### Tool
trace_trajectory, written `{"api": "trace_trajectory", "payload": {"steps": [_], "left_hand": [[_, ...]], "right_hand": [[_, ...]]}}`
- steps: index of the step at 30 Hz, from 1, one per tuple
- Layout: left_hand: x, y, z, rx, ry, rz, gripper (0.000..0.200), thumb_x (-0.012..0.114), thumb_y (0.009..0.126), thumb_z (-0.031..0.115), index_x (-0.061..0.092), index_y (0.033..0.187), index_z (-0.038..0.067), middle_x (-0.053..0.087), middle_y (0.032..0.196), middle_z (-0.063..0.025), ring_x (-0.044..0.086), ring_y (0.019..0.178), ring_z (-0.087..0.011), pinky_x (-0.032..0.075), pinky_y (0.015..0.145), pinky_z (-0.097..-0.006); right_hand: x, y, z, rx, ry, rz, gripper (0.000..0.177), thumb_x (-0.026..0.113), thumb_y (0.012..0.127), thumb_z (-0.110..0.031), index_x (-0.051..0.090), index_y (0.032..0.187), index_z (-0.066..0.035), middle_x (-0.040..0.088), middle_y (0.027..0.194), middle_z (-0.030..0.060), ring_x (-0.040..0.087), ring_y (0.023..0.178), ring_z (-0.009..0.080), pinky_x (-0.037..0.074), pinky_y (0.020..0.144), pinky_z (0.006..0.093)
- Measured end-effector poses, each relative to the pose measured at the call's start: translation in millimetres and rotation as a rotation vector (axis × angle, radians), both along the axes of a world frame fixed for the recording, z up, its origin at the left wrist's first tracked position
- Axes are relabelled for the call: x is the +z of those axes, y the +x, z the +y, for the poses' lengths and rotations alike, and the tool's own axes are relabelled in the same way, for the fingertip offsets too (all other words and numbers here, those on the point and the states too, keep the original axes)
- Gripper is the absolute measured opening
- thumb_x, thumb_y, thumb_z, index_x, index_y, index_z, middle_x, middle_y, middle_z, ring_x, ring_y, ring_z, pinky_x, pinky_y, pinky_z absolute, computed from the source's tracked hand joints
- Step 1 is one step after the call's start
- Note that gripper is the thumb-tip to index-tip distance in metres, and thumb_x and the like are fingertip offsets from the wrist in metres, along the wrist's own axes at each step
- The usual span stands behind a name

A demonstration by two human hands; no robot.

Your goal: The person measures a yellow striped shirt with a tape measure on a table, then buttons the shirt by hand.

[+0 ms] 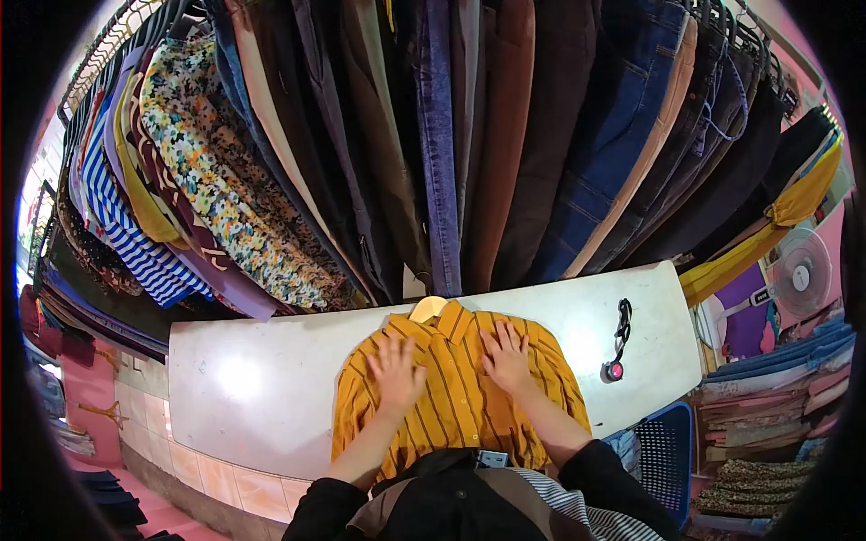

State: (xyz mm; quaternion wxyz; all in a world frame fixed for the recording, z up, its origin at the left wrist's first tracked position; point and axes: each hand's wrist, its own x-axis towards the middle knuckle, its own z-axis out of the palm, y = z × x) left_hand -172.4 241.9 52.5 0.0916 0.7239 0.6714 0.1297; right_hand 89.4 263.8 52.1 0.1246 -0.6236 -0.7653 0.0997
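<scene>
A mustard-yellow shirt point(465, 397) with dark stripes and a row of buttons lies on the white table, its collar away from me. The wooden hanger point(427, 309) shows at the shirt's neck; the rest of it is hidden inside the cloth. My left hand point(397, 371) lies flat on the left shoulder area of the shirt, fingers spread. On the other side of the button row, my right hand point(507, 357) rests on the chest with its fingers apart. Neither hand grips the cloth. The lower part of the shirt runs over the table's near edge toward my body.
Beyond the white table point(262, 361) hangs a dense row of trousers point(505, 153) and patterned tops point(212, 153). A black strap with a round pink-faced piece point(615, 371) lies at the right. Near my right side stand a blue basket point(669, 451), folded clothes point(767, 397) and a fan point(801, 275).
</scene>
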Motion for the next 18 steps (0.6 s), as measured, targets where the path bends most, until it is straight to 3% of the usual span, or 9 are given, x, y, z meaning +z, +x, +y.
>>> {"api": "trace_trajectory", "payload": {"steps": [3,6,7,10,13,16,18], "left_hand": [[-13,8,-18,-0.219,-0.193,-0.019,0.068,0.055,0.087,0.043,0.031,0.147,0.019,0.017,0.155,-0.015,0.01,0.144,-0.0358,0.004,0.112,-0.0598],[-14,-6,-27,-0.39,-0.187,-0.01,0.069,0.054,0.088,0.049,0.03,0.147,0.023,0.016,0.156,-0.0129,0.01,0.144,-0.034,0.006,0.113,-0.0589],[-11,-10,-28,-0.414,-0.21,-0.065,0.065,0.055,0.088,0.046,0.035,0.145,0.023,0.016,0.156,-0.0112,0.011,0.145,-0.0323,0.007,0.113,-0.0581],[0,-15,-26,-0.449,-0.195,-0.08,0.056,0.059,0.086,0.037,0.046,0.138,0.019,0.029,0.151,-0.012,0.02,0.141,-0.0328,0.012,0.112,-0.057],[5,-1,-17,-0.321,-0.201,-0.15,0.048,0.063,0.083,0.028,0.054,0.129,0.014,0.048,0.135,-0.0134,0.039,0.129,-0.0311,0.028,0.108,-0.0492],[-10,17,4,-0.265,-0.271,-0.359,0.044,0.062,0.083,0.023,0.057,0.124,0.008,0.059,0.115,-0.0136,0.054,0.11,-0.0306,0.043,0.094,-0.041],[-18,31,13,-0.17,-0.307,-0.424,0.045,0.061,0.084,0.023,0.055,0.125,0.005,0.062,0.108,-0.0151,0.059,0.101,-0.0317,0.047,0.087,-0.0388]], "right_hand": [[-25,-1,-25,-0.051,-0.04,-0.099,0.061,0.053,0.09,-0.043,0.036,0.145,-0.024,0.022,0.155,0.0067,0.016,0.143,0.031,0.011,0.104,0.0722],[-22,10,-55,-0.091,-0.064,-0.101,0.061,0.053,0.089,-0.044,0.035,0.145,-0.024,0.022,0.155,0.0057,0.017,0.143,0.031,0.01,0.105,0.0714],[-20,11,-64,-0.098,-0.056,-0.097,0.06,0.053,0.089,-0.041,0.039,0.143,-0.018,0.024,0.154,0.0089,0.02,0.142,0.031,0.013,0.102,0.0728],[-2,-2,-78,-0.213,-0.101,-0.107,0.051,0.056,0.087,-0.032,0.047,0.133,-0.01,0.038,0.144,0.0138,0.029,0.136,0.0323,0.022,0.1,0.0675],[12,-15,-51,-0.031,-0.265,0.011,0.04,0.057,0.085,-0.019,0.052,0.122,-0.006,0.051,0.125,0.016,0.047,0.117,0.0357,0.038,0.092,0.0555],[-14,-45,-24,-0.002,-0.291,0.205,0.031,0.057,0.084,-0.012,0.056,0.114,-0.005,0.058,0.105,0.0158,0.057,0.097,0.0359,0.047,0.08,0.0457],[-20,-59,-10,-0.054,-0.088,0.333,0.028,0.056,0.085,-0.01,0.057,0.112,-0.004,0.058,0.099,0.0178,0.058,0.089,0.0366,0.049,0.075,0.0441]]}}
